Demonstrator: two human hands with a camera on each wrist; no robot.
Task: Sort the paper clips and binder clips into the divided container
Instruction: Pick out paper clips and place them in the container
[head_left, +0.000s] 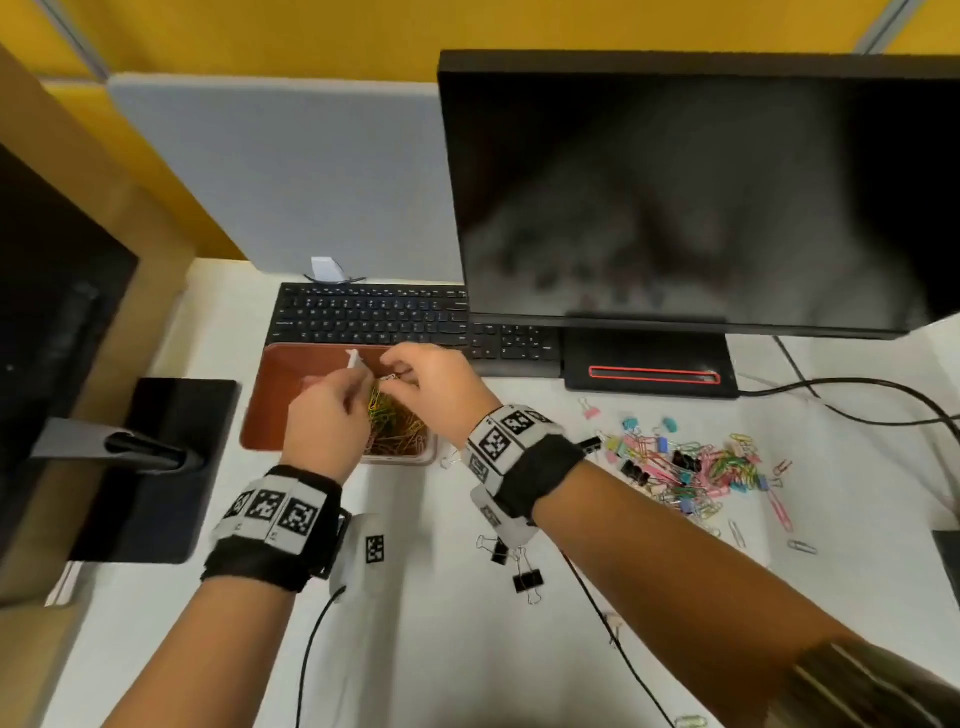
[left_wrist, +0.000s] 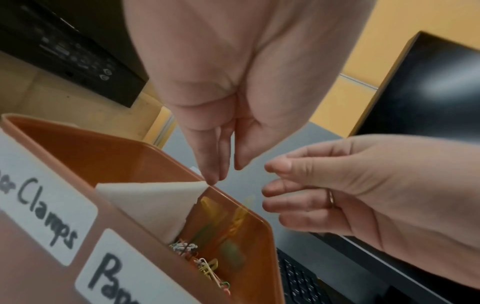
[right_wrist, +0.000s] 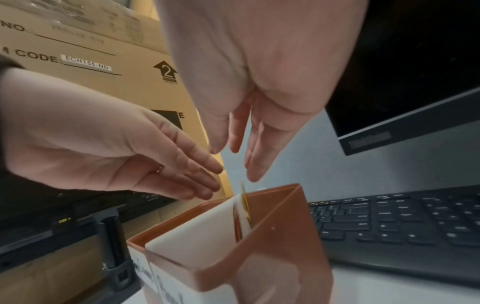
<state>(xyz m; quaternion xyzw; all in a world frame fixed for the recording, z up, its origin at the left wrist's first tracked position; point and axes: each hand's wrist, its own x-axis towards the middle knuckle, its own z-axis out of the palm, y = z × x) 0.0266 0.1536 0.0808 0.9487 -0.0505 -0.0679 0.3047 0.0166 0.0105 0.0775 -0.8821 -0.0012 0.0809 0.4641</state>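
A brown divided container (head_left: 270, 374) stands in front of the keyboard, with a white divider (left_wrist: 155, 201) across it. Labels on its front read "Clamps" (left_wrist: 46, 216) and "Pap...". Coloured paper clips (head_left: 395, 421) fill the right compartment. My left hand (head_left: 358, 384) is over the container, its straight fingertips (left_wrist: 209, 179) touching the divider's top corner. My right hand (right_wrist: 233, 162) hovers just above the right compartment with its fingers spread. A blurred yellow paper clip (right_wrist: 244, 195) is below them, at the rim. A mixed pile of paper clips and binder clips (head_left: 691, 462) lies on the table to the right.
Black binder clips (head_left: 527, 579) lie near my right wrist. A keyboard (head_left: 374, 317) and a large monitor (head_left: 701, 192) on its stand (head_left: 649, 371) are behind. A second monitor's base (head_left: 156, 467) and a cardboard box (right_wrist: 91, 61) are at the left. Cables cross the table.
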